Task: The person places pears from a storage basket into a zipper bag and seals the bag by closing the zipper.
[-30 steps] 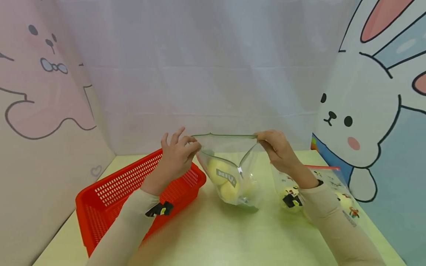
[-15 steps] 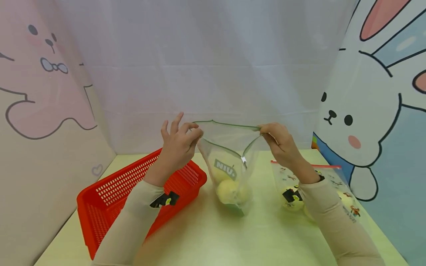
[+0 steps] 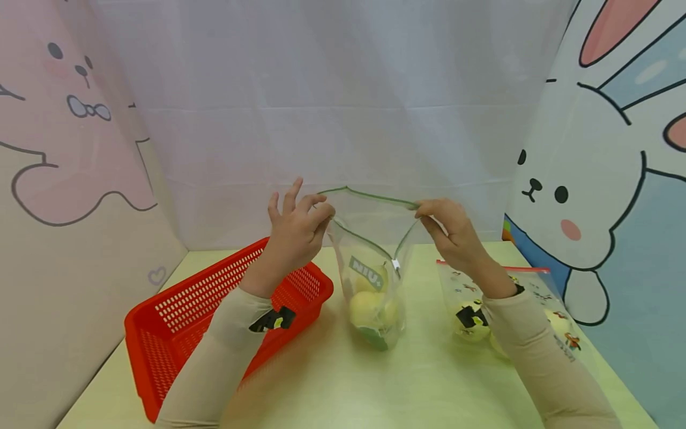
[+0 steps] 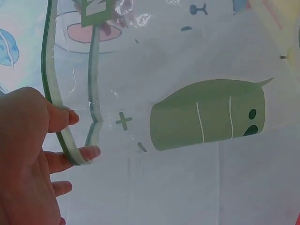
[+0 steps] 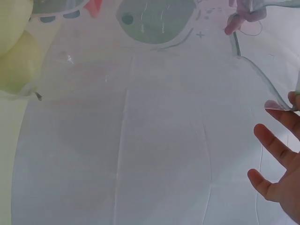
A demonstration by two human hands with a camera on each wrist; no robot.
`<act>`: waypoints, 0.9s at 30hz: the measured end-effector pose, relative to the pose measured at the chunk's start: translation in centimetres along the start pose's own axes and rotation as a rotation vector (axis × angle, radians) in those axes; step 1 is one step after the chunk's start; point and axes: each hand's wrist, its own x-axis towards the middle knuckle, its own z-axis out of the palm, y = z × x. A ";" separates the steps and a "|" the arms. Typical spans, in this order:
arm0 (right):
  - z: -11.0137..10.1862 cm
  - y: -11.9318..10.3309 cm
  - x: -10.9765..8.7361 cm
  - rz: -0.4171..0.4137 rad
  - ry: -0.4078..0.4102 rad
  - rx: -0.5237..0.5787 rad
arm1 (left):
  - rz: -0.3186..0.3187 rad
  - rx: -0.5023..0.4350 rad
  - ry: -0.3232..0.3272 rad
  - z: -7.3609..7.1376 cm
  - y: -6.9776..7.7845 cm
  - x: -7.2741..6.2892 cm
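A clear zip bag (image 3: pixel 366 272) with a green-edged mouth and a white slider (image 3: pixel 395 264) hangs between both hands, close over the table. Several pale yellow round fruits (image 3: pixel 366 308) lie in its lower part; the right wrist view shows a dark stem on one fruit (image 5: pixel 21 65). My left hand (image 3: pixel 295 232) pinches the left corner of the spread mouth between thumb and index finger, other fingers raised. On the opposite side, my right hand (image 3: pixel 450 229) pinches the right corner. Green printing (image 4: pixel 208 115) on the bag fills much of the left wrist view.
A red perforated basket (image 3: pixel 131 325) stands at the left, partly behind my left forearm. To the right lies a second clear bag (image 3: pixel 527 277) with a red zip, printed figures and yellow fruits inside, partly covered by my right forearm. Curtained walls enclose the pale table (image 3: pixel 343 393).
Both hands have risen slightly, the left also shifting right. Between them the bag now hangs longer and more upright, its fruits settled toward the bottom.
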 end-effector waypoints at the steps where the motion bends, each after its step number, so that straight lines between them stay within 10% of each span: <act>1: 0.1 0.0 0.0 -0.019 -0.002 -0.001 | -0.001 0.001 -0.009 0.1 0.1 0.0; 8: 0.8 -0.3 -0.5 -0.072 -0.020 -0.029 | 0.007 0.016 -0.033 0.9 0.3 -0.3; 21: 1.2 -3.3 -2.1 0.085 -0.005 -0.061 | 0.002 0.020 -0.048 1.6 0.3 -0.3; 27: 2.1 -6.1 -2.0 -0.011 -0.017 -0.072 | -0.003 0.022 -0.053 1.9 0.4 -0.4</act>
